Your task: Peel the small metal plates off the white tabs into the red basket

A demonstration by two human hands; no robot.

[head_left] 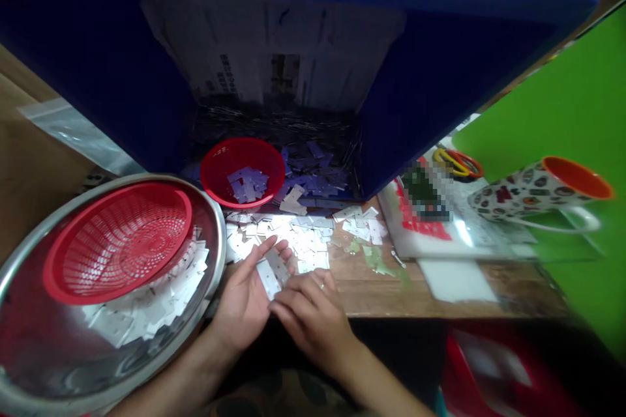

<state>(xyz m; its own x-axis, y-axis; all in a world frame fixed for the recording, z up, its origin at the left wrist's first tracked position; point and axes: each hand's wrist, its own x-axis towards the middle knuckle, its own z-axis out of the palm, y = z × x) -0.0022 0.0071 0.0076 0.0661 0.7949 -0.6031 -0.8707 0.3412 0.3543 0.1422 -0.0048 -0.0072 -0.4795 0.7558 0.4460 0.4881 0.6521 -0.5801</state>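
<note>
My left hand is palm up over the table's front edge, cradling a few thin flat metal plates with small holes. The thumb and curled fingers flank them. Closed fingers of my right hand pinch the near edge of these plates; some fingertips are hidden. Just beyond both hands, many loose metal plates lie spread on the wooden table. A red plastic basket with more plates in it stands at the mouth of a large blue bin tipped on its side. More plates are heaped inside the bin.
At left, a wide steel basin holds a red strainer over piled plates. To the right lie a white board, scissors and a tipped patterned mug. A clear plastic bag is behind the basin.
</note>
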